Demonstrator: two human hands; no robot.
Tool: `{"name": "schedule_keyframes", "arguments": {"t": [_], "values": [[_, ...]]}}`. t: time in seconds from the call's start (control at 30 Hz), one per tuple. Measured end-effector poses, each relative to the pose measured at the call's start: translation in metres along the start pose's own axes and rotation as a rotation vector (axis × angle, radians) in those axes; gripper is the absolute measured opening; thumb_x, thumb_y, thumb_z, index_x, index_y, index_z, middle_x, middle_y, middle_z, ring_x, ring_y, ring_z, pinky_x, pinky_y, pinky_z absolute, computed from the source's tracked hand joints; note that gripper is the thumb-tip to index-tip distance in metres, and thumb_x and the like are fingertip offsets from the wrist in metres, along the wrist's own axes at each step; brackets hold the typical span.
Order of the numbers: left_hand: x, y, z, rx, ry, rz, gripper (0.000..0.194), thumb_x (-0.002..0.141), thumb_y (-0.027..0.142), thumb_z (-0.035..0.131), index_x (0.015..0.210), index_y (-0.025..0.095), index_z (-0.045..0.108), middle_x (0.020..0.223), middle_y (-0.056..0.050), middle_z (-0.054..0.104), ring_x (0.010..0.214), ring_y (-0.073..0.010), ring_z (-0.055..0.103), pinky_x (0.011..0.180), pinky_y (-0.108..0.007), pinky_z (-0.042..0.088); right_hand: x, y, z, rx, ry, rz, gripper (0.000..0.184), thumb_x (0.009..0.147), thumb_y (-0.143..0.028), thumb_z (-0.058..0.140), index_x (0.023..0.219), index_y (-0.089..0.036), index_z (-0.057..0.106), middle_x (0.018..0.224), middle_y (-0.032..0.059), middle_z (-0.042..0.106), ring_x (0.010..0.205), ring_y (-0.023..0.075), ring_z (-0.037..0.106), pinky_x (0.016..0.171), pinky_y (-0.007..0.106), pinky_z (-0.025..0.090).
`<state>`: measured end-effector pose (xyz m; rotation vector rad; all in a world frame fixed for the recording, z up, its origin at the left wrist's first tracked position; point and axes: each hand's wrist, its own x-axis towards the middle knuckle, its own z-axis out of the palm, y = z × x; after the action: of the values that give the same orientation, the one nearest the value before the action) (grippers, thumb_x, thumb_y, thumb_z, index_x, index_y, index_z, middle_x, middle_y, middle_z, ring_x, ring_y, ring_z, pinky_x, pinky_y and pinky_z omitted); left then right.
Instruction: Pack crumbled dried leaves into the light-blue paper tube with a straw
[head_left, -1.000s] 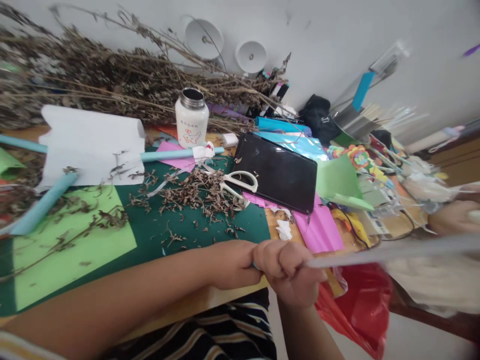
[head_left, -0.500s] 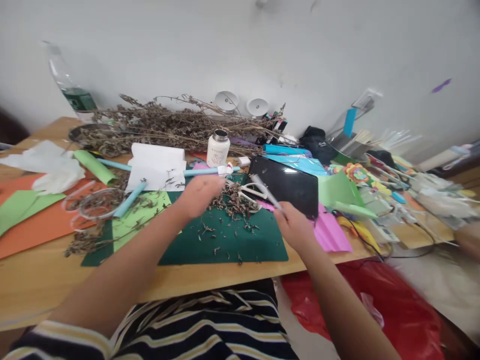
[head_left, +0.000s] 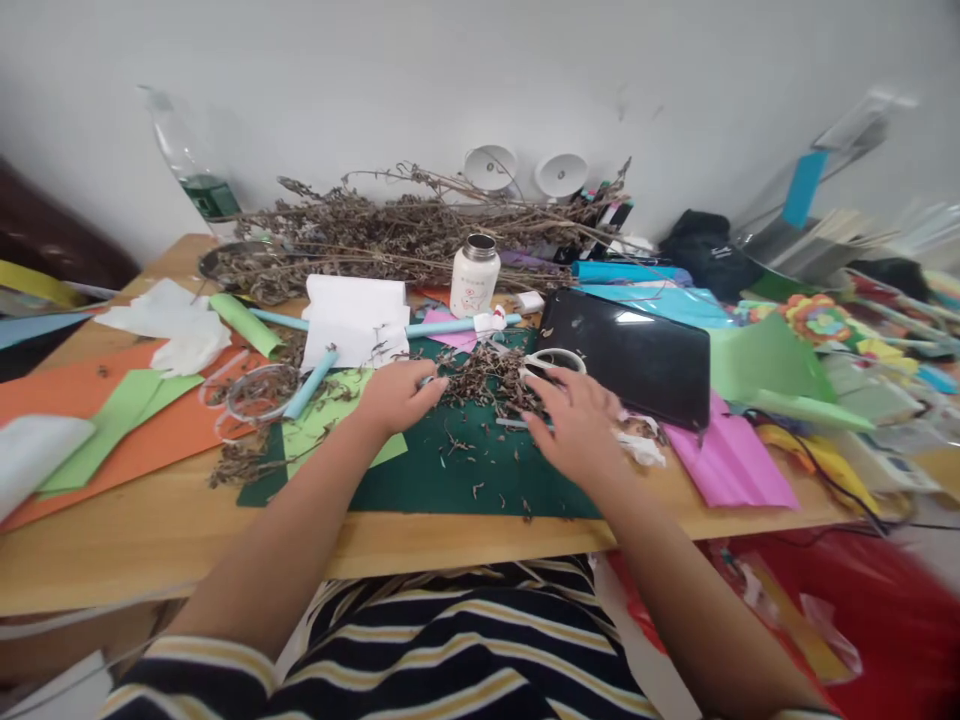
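Note:
My left hand (head_left: pixel 396 396) is closed in a loose fist over the green cutting mat (head_left: pixel 420 480). A small dark tip shows at its thumb; what it belongs to is hidden. To its right lies a heap of crumbled dried leaves (head_left: pixel 484 378). My right hand (head_left: pixel 574 425) is open, fingers apart, at the right edge of the heap. Its fingers reach beside the white-handled scissors (head_left: pixel 564 357), whose blades I cannot see. A thin pale stick (head_left: pixel 513 424) lies on the mat at the right fingertips, partly covered by the hand.
Behind the mat stand an uncapped white bottle (head_left: pixel 475 280) and a pile of dried stalks (head_left: pixel 390 225). A black tablet-like slab (head_left: pixel 637 350) lies to the right, beside pink paper (head_left: pixel 731 460). At left are orange paper (head_left: pixel 45 385), white paper (head_left: pixel 352 315) and a clear tape ring (head_left: pixel 262 393).
My right hand has let go of the thin pale stick, which now lies on the mat, and its fingers have spread by the scissors. The view has turned left.

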<state>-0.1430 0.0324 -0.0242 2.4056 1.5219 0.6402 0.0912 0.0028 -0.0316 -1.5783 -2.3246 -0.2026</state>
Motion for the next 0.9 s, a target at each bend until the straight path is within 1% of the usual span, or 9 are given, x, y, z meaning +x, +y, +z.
{"name": "schedule_keyframes", "arguments": {"t": [0.1, 0.13, 0.2, 0.33, 0.43, 0.6, 0.7, 0.8, 0.9], "values": [[-0.004, -0.003, -0.003, 0.067, 0.015, 0.010, 0.038, 0.077, 0.046, 0.035, 0.086, 0.015, 0.055, 0.084, -0.007, 0.060, 0.074, -0.0191, 0.053, 0.064, -0.026, 0.039, 0.029, -0.022, 0.009, 0.065, -0.084, -0.199, 0.030, 0.078, -0.038, 0.044, 0.107, -0.030, 0.049, 0.112, 0.0037, 0.049, 0.101, 0.0226, 0.039, 0.079, 0.037, 0.025], [-0.005, -0.004, -0.004, 0.090, 0.024, 0.006, 0.040, 0.077, 0.046, 0.037, 0.094, 0.014, 0.054, 0.093, -0.008, 0.059, 0.081, -0.0206, 0.053, 0.069, -0.028, 0.039, 0.038, -0.028, 0.014, 0.075, -0.101, -0.241, 0.030, 0.077, -0.037, 0.046, 0.106, -0.030, 0.050, 0.108, 0.0031, 0.051, 0.099, 0.0220, 0.041, 0.078, 0.037, 0.025], [-0.005, -0.006, -0.004, 0.132, 0.033, -0.009, 0.040, 0.078, 0.042, 0.038, 0.102, 0.013, 0.052, 0.099, -0.010, 0.059, 0.085, -0.0224, 0.053, 0.072, -0.030, 0.039, 0.055, -0.037, 0.024, 0.082, -0.127, -0.292, 0.027, 0.076, -0.035, 0.048, 0.102, -0.027, 0.053, 0.099, 0.0044, 0.055, 0.093, 0.0224, 0.043, 0.076, 0.038, 0.025], [-0.003, -0.011, -0.002, 0.159, -0.012, -0.006, 0.029, 0.080, 0.035, 0.039, 0.091, 0.017, 0.059, 0.081, -0.006, 0.065, 0.072, -0.0214, 0.057, 0.064, -0.030, 0.039, 0.072, -0.044, 0.037, 0.081, -0.156, -0.350, 0.016, 0.078, -0.028, 0.045, 0.085, -0.022, 0.058, 0.088, 0.0058, 0.056, 0.088, 0.0220, 0.043, 0.074, 0.038, 0.023], [-0.003, -0.013, -0.001, 0.217, -0.026, 0.027, 0.028, 0.081, 0.034, 0.039, 0.085, 0.018, 0.061, 0.074, -0.005, 0.065, 0.068, -0.0209, 0.057, 0.060, -0.028, 0.038, 0.074, -0.040, 0.032, 0.106, -0.144, -0.357, 0.017, 0.080, -0.027, 0.043, 0.079, -0.023, 0.059, 0.087, 0.0034, 0.056, 0.086, 0.0196, 0.044, 0.072, 0.036, 0.023], [-0.008, -0.001, -0.003, 0.284, 0.024, 0.148, 0.032, 0.082, 0.041, 0.039, 0.090, 0.018, 0.060, 0.064, -0.003, 0.061, 0.059, -0.0188, 0.055, 0.057, -0.028, 0.035, 0.068, -0.022, 0.014, 0.207, -0.048, -0.284, 0.018, 0.081, -0.029, 0.043, 0.082, -0.026, 0.060, 0.085, 0.0019, 0.055, 0.082, 0.0166, 0.045, 0.068, 0.033, 0.025], [-0.012, 0.009, -0.001, 0.258, 0.057, 0.197, 0.033, 0.081, 0.044, 0.040, 0.093, 0.018, 0.057, 0.062, -0.003, 0.059, 0.059, -0.0183, 0.054, 0.058, -0.029, 0.034, 0.060, -0.012, 0.013, 0.328, 0.021, -0.269, 0.017, 0.080, -0.025, 0.044, 0.082, -0.023, 0.061, 0.081, 0.0030, 0.056, 0.080, 0.0165, 0.046, 0.068, 0.033, 0.028], [-0.014, 0.015, 0.004, 0.229, 0.037, 0.189, 0.037, 0.081, 0.046, 0.039, 0.099, 0.017, 0.054, 0.064, -0.003, 0.059, 0.061, -0.0176, 0.053, 0.060, -0.029, 0.035, 0.053, -0.005, 0.020, 0.466, 0.054, -0.302, 0.016, 0.079, -0.021, 0.045, 0.082, -0.019, 0.061, 0.077, 0.0040, 0.059, 0.075, 0.0155, 0.049, 0.068, 0.031, 0.032], [-0.013, 0.016, 0.008, 0.239, 0.030, 0.127, 0.039, 0.082, 0.046, 0.036, 0.101, 0.017, 0.054, 0.064, -0.003, 0.058, 0.061, -0.0171, 0.053, 0.060, -0.029, 0.035, 0.049, -0.001, 0.026, 0.523, 0.022, -0.335, 0.015, 0.078, -0.021, 0.047, 0.082, -0.019, 0.061, 0.078, 0.0035, 0.062, 0.073, 0.0148, 0.050, 0.067, 0.030, 0.034]]}}
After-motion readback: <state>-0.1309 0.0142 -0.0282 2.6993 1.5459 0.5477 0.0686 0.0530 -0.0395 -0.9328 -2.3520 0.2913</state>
